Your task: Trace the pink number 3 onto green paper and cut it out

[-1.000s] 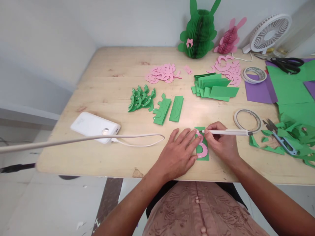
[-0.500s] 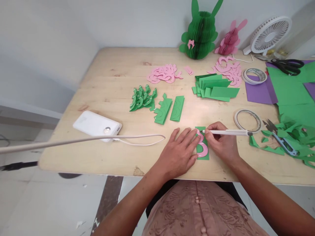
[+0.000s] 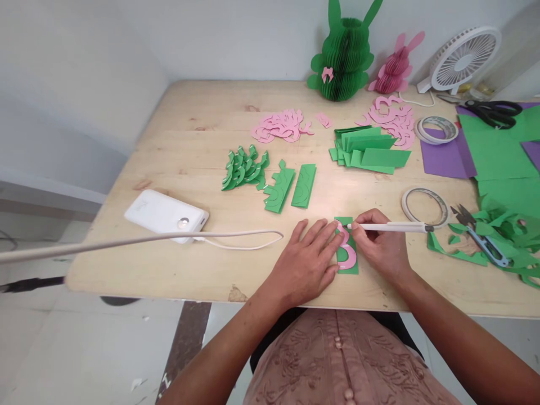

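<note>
A pink paper cutout (image 3: 348, 257) with rounded lobes lies on a green paper strip (image 3: 353, 270) near the table's front edge. Fingers spread, my left hand (image 3: 306, 264) lies flat and presses on the cutout's left side, hiding part of it. My right hand (image 3: 378, 247) is closed around a white pen (image 3: 392, 226), whose tip touches down near the cutout's upper right edge. Just beyond my left hand are two folded green pieces: one partly cut (image 3: 280, 190), the other a whole rectangle with drawn curves (image 3: 304, 185).
Cut green shapes (image 3: 244, 167), pink cutouts (image 3: 282, 126) and folded green strips (image 3: 371, 149) lie farther back. Rightward are tape rolls (image 3: 425, 207), a blue-handled cutting tool (image 3: 485, 242) and green scraps (image 3: 510, 236). A white power bank (image 3: 166, 215) sits left. Paper rabbits (image 3: 346, 62) and a fan (image 3: 464, 59) stand behind.
The pen tip has shifted very slightly left and down along the cutout's upper edge. My left hand has stayed in place.
</note>
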The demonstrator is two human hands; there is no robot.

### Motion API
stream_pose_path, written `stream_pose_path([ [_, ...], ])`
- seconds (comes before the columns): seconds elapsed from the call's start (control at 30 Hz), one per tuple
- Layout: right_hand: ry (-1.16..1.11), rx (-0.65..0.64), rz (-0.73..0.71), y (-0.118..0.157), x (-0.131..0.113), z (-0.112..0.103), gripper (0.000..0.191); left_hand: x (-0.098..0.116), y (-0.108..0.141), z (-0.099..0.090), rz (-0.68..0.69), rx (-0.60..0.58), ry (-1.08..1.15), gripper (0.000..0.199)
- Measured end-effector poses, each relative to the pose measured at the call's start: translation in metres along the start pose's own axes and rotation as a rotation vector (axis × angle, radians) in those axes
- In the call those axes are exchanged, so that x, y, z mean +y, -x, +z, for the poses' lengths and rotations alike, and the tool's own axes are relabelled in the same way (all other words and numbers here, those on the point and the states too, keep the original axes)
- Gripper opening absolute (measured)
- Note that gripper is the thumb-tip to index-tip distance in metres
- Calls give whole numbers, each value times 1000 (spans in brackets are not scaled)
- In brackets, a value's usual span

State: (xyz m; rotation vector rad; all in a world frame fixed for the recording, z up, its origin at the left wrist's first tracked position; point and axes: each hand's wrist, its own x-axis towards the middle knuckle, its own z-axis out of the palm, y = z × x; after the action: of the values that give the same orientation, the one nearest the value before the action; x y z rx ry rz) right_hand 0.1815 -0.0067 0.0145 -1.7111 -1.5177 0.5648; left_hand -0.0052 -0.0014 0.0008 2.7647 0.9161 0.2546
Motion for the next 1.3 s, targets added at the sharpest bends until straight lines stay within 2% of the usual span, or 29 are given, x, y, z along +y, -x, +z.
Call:
stream_pose_path([
  [0.8,-4,-13,-15,2,0,0,11,0,0,1,5,15,-18,53],
  [1.3,-9,-129,9,7,0,-8,11,1,0,0,1,14,-17,55],
])
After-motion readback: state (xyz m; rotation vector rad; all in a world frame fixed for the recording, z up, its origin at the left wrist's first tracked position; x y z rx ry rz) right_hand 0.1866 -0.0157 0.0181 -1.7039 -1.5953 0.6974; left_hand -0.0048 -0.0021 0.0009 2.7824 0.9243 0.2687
